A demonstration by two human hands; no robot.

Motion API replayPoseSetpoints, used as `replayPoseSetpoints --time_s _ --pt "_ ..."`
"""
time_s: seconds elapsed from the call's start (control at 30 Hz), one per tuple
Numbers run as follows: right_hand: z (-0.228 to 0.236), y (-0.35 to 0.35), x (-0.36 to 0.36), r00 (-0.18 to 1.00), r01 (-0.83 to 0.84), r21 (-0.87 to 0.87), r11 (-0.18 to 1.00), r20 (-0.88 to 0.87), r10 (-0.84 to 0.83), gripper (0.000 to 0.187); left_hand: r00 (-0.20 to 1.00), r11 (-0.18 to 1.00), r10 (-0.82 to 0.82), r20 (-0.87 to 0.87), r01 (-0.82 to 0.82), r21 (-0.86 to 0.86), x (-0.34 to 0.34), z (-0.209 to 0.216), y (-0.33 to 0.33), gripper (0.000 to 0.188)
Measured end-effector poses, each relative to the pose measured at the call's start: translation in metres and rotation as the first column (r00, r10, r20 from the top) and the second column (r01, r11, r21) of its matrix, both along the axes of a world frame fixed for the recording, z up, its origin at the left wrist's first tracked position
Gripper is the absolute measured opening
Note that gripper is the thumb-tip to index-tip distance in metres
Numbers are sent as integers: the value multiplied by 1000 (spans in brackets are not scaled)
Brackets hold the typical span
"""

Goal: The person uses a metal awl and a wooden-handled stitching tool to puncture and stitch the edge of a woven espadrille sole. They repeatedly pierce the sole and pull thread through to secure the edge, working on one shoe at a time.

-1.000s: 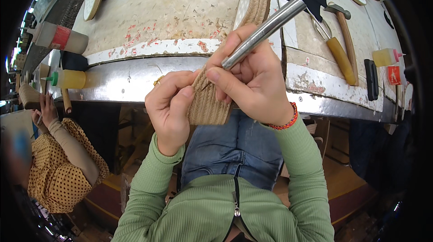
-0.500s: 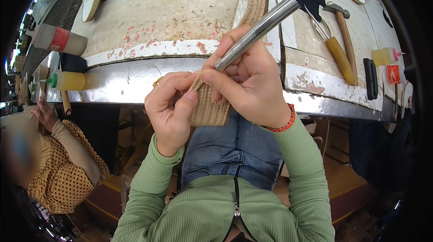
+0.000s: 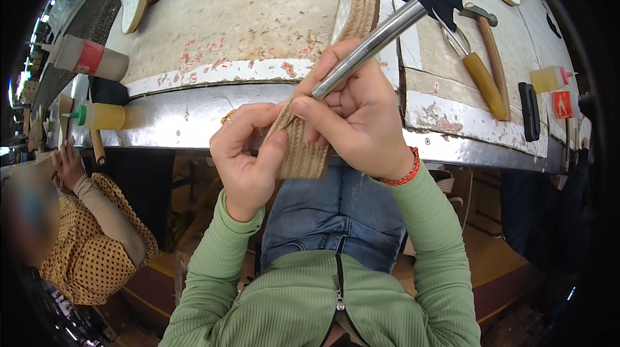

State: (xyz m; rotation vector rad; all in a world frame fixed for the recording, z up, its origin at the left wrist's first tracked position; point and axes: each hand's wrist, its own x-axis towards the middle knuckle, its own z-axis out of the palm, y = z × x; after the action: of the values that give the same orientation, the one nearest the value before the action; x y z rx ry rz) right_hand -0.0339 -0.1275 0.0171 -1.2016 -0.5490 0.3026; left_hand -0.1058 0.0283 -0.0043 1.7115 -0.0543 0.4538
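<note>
Over my lap, my left hand (image 3: 245,153) is closed on a tan braided jute shoe sole (image 3: 302,153), its thumb flat on the braid and its fingers behind. My right hand (image 3: 355,111) keeps a shiny steel rod (image 3: 371,46) in its grip, tilted up toward the far right. Its thumb and index finger also pinch at the sole's upper edge, close to the left fingertips. Whatever lies between those fingertips is hidden. Beyond the right hand, another jute-sided sole (image 3: 357,1) rests on the worktable.
The worktable (image 3: 213,24) has a metal front edge. A hammer (image 3: 494,56), a yellow-handled tool (image 3: 484,85) and a black bar (image 3: 529,112) lie at right. Squeeze bottles stand on both sides, one green-tipped (image 3: 103,116). Another person (image 3: 97,237) sits at left.
My hands keep nearly the same grip on the sole and rod. The rod's far end has dipped slightly and the picture has shifted a little.
</note>
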Motion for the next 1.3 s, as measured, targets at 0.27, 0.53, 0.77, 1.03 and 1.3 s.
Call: replayPoseSetpoints --time_s 0.27,0.53,0.77,1.03,1.3 --pt "1 -2 0 998 2 88 996 -70 4 33 1000 1000 -10 -23 11 18 0 -1 0 28" --pt "0 -2 0 999 -17 28 999 -27 18 33 999 993 5 38 -10 114 1 -2 1 29" --pt "1 5 -5 997 72 23 997 -20 -72 32 1000 991 26 17 -28 133 0 4 1 24" --pt "4 -14 -7 961 273 302 913 -130 -245 32 999 1000 27 -24 -27 -14 2 3 0 27" --pt "6 -50 -25 925 377 152 914 -22 -379 30 996 956 -36 -82 11 -292 -12 7 16 29"
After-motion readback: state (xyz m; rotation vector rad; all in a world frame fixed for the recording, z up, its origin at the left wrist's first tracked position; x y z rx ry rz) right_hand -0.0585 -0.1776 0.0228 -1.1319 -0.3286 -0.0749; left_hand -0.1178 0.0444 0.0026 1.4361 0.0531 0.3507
